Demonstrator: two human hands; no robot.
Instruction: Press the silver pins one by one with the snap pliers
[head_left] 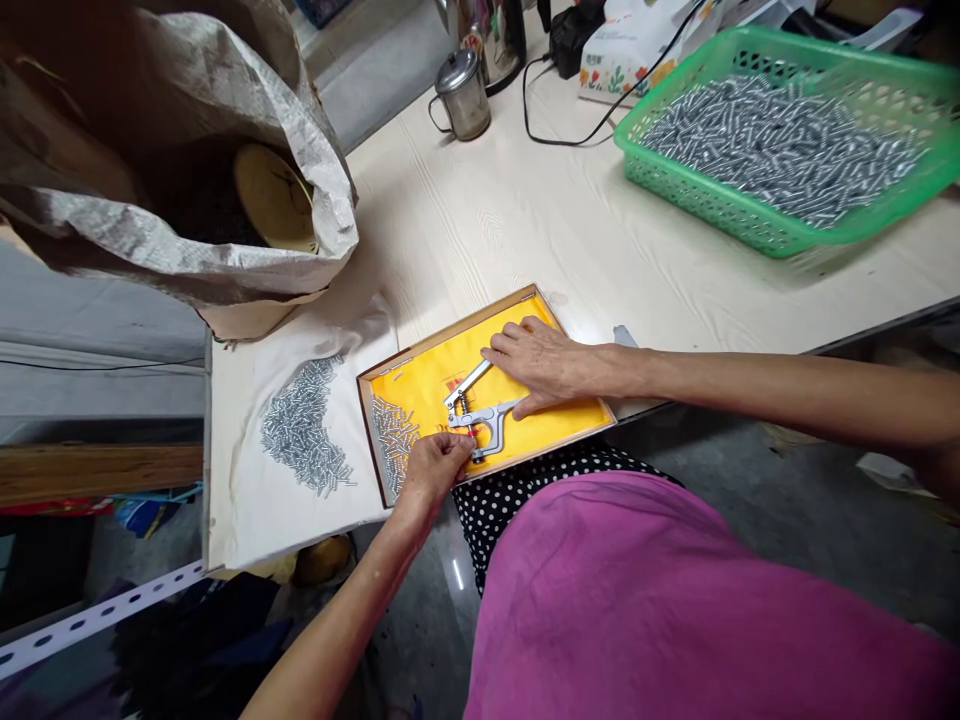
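Observation:
My right hand point(544, 362) lies over the spread handles of metal snap-fastener pliers point(491, 415), fingers on the upper handle and thumb by the lower one. At the jaw end, my left hand point(435, 465) is closed in a pinch beside a small red part. Whatever is between its fingertips is too small to make out. Under the pliers is a shallow tray point(574, 408) with a yellow lining and a wooden rim. Small silver metal pins point(394, 432) are heaped at the tray's left end, next to my left hand.
A larger pile of pins point(307, 425) lies on white cloth point(251, 500) left of the tray. A green basket point(712, 200) full of silver metal pieces stands at the back right. An open woven sack point(330, 215) rises at the left. Farther back are a lidded metal cup point(463, 95) and a black cable point(559, 142).

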